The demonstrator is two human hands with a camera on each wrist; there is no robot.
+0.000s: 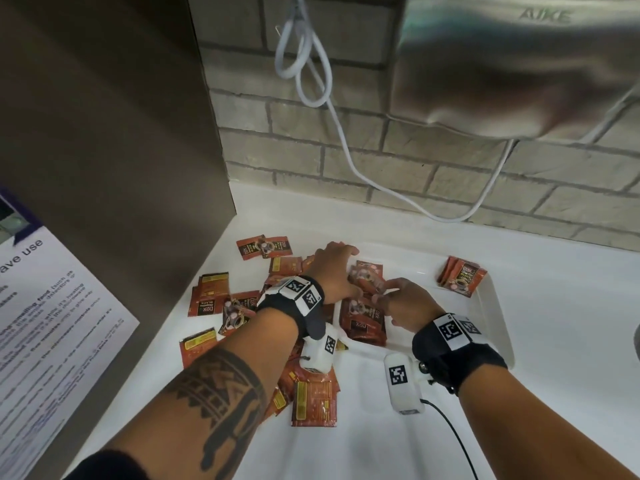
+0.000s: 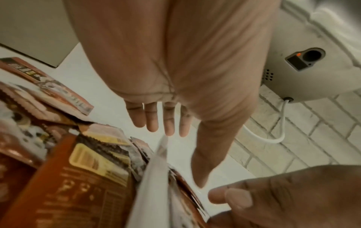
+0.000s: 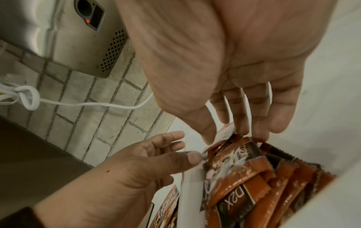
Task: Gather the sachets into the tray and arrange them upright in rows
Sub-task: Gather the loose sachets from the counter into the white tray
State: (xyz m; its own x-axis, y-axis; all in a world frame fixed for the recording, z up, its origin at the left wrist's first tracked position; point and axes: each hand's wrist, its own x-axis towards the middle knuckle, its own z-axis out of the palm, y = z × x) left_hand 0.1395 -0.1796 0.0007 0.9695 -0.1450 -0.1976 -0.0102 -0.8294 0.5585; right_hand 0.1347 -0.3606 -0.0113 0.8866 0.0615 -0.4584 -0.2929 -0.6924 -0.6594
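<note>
Several orange-brown coffee sachets (image 1: 214,299) lie scattered on the white counter, left of a white tray (image 1: 495,306). Inside the tray's left end, a packed bunch of sachets (image 1: 363,320) stands on edge, also seen in the right wrist view as sachets (image 3: 244,177) against the tray wall (image 3: 191,185). A few more sachets (image 1: 460,277) lean at the tray's far end. My right hand (image 1: 388,299) pinches the top of the front sachet (image 1: 367,277) of the bunch. My left hand (image 1: 341,268) hovers beside it, fingers (image 2: 158,120) straight, thumb touching that sachet.
A brick wall carries a steel hand dryer (image 1: 502,64) with a looped white cable (image 1: 301,57) hanging toward the counter. A brown panel (image 1: 121,133) with a printed notice (image 1: 52,306) bounds the left side. More sachets (image 1: 313,396) lie under my left forearm.
</note>
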